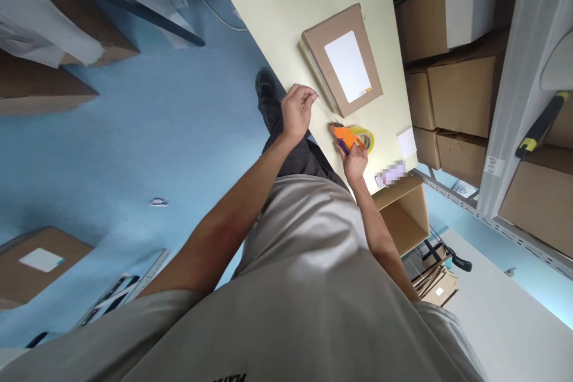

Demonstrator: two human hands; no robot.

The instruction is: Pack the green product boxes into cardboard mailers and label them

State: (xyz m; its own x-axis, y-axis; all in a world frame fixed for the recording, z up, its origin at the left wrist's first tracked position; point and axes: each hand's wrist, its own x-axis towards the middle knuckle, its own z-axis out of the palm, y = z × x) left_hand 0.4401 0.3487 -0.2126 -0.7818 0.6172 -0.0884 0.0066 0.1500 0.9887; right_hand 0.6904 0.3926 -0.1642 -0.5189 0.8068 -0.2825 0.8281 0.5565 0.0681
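Observation:
My right hand (356, 160) is closed around an orange tape dispenser (347, 136) that carries a roll of clear yellowish tape (364, 136), low over the near edge of the cream table (277, 0). My left hand (296, 110) pinches the loose end of the tape, and a thin strip runs from its fingers toward the dispenser. A flat cardboard box (342, 59) with a white label lies on the table just beyond both hands.
A small white paper (407, 143) lies on the table by the dispenser. An open carton (405, 215) stands beside the table. Shelves on the right hold several cardboard boxes (461, 92) and a yellow-and-black handled tool (541, 125). Another labelled box (38, 262) rests on the blue floor.

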